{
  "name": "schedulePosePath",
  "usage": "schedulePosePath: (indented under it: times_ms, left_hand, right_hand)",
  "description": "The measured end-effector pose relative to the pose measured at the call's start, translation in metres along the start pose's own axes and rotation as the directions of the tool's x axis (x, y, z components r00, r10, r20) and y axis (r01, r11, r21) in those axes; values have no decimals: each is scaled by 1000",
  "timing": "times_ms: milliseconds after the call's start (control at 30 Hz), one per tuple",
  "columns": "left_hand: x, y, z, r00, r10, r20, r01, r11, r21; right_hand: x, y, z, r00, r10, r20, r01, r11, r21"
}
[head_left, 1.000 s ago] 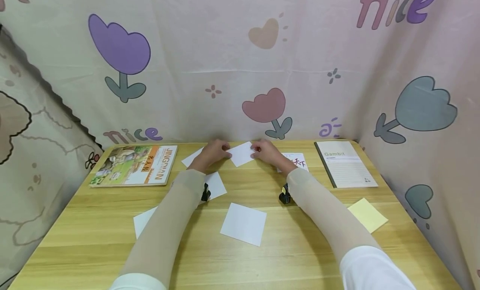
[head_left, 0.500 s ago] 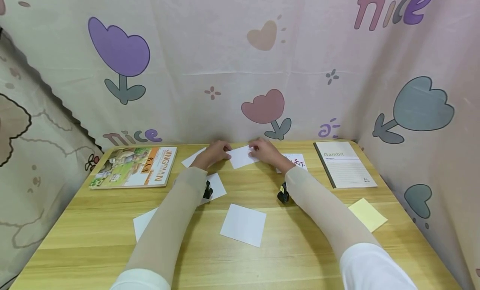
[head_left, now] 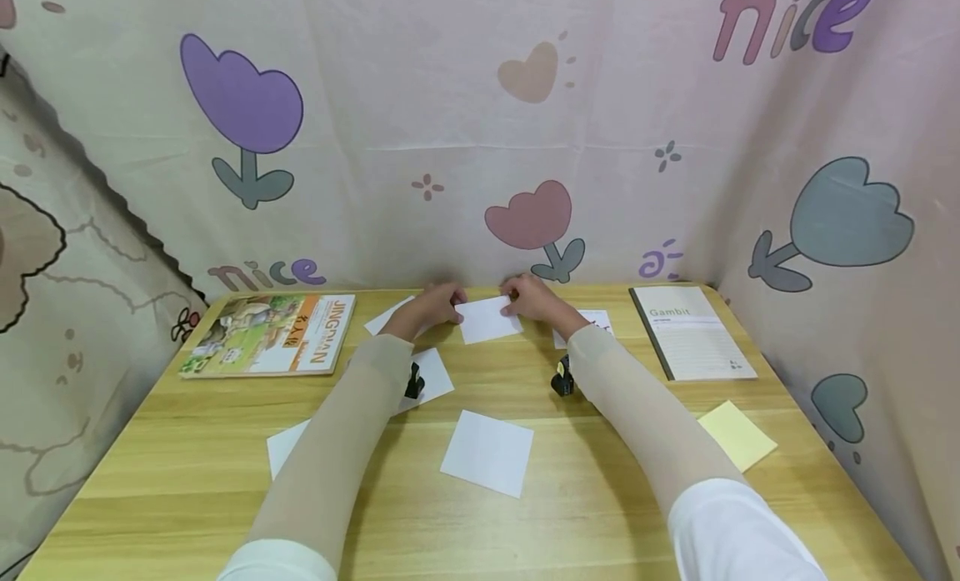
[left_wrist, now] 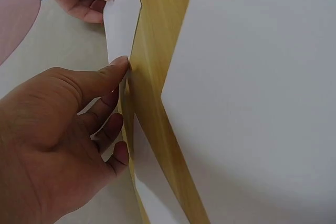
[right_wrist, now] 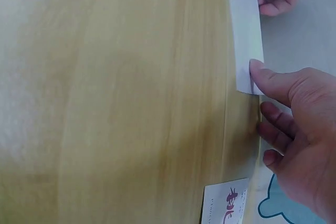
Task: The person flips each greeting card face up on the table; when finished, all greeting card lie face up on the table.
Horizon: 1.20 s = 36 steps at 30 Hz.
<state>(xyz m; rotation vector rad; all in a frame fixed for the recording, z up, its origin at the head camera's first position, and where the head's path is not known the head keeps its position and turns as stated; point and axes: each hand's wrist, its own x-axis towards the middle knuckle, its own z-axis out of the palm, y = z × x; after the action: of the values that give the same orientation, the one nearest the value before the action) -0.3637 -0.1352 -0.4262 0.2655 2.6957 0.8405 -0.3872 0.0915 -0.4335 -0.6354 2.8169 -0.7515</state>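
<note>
Between the two hands, at the far edge of the table, is a square of white paper (head_left: pixel 489 321). My left hand (head_left: pixel 430 309) pinches its left corner, the thumb on the face of the paper (left_wrist: pixel 121 24) in the left wrist view. On the opposite side my right hand (head_left: pixel 538 303) pinches the right end, thumb in front; its other fingers (right_wrist: pixel 275 135) curl loosely below. Another white sheet (head_left: pixel 384 316) lies partly behind the left hand. Under the left wrist is a further white sheet (head_left: pixel 435 374). A small card with red characters (right_wrist: pixel 226 203) lies beside the right hand.
One white sheet (head_left: pixel 487 454) lies at the table's middle, and another (head_left: pixel 285 444) is partly covered by the left forearm. A picture book (head_left: pixel 262 335) lies back left. A notebook (head_left: pixel 693 331) and a yellow paper square (head_left: pixel 737 435) lie right. A printed curtain (head_left: pixel 420 106) hangs behind.
The held paper has turned so its edges run more level, and its right end has shifted right and slightly nearer. Both hands stay at its ends, nearly in place.
</note>
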Motion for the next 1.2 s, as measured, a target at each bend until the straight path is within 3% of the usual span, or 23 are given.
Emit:
schedulePosePath:
  times_ms: [233, 400, 500, 667, 800, 1033, 1200]
  left_hand:
    - [-1, 0, 1, 997, 66, -32, -64, 996, 61]
    - [-5, -2, 0, 991, 124, -42, -127, 990, -69]
    - [-12, -1, -2, 982, 184, -51, -191, 963, -192]
    - [-35, 2, -7, 970, 230, -78, -242, 880, -409]
    - [-57, 7, -6, 966, 245, -87, -254, 823, -508]
    - [-100, 18, 8, 956, 275, -106, -288, 795, -534]
    - [-124, 23, 19, 951, 282, -128, -306, 792, -529]
  right_hand:
    - [-5, 2, 0, 998, 46, -36, -38, 976, 212]
    - [-16, 4, -7, 997, 11, -81, 17, 942, 334]
    - [-26, 4, -12, 995, -10, -100, 50, 910, 412]
    - [-48, -4, -23, 994, -27, -102, 77, 844, 531]
    - [-72, -12, -29, 993, -30, -115, 93, 803, 588]
    - [-123, -25, -33, 993, -34, -116, 100, 767, 633]
    - [-152, -31, -31, 989, -95, -114, 148, 694, 705]
